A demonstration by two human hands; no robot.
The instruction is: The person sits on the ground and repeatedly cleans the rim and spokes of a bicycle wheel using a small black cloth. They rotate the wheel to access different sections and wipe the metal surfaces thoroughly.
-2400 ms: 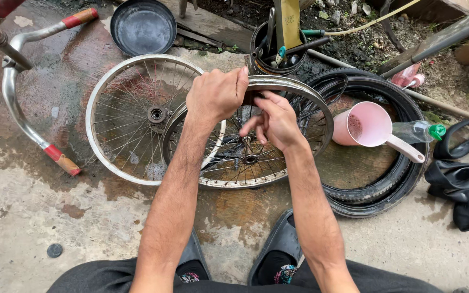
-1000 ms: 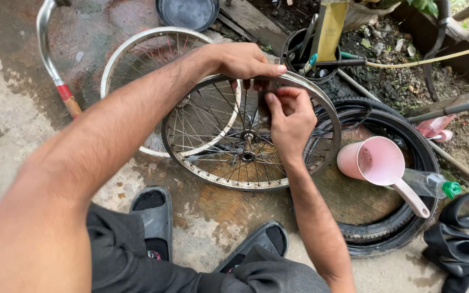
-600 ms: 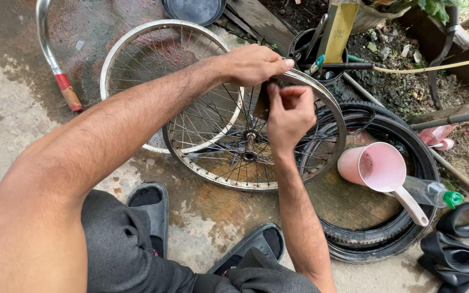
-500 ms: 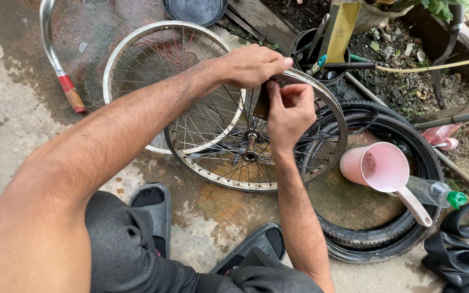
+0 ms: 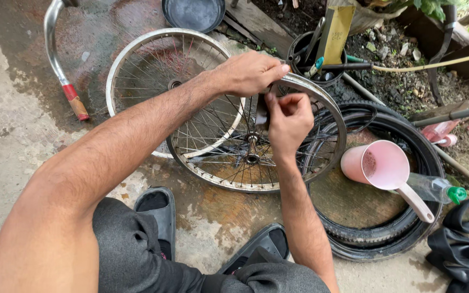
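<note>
Pinched between the fingers of the right hand (image 5: 289, 120) is a small dark strip (image 5: 262, 113), held at the top of the silver spoked bicycle wheel rim (image 5: 336, 142), which stands tilted on the wet concrete floor (image 5: 6, 141). That rim's upper edge is clasped by the closed left hand (image 5: 249, 72), just beside the right hand. A second silver spoked wheel (image 5: 137, 59) lies flat behind it, partly overlapped. To the right, a black rubber tyre (image 5: 386, 239) is seen on the floor, with a pink plastic scoop (image 5: 381, 165) lying inside it.
</note>
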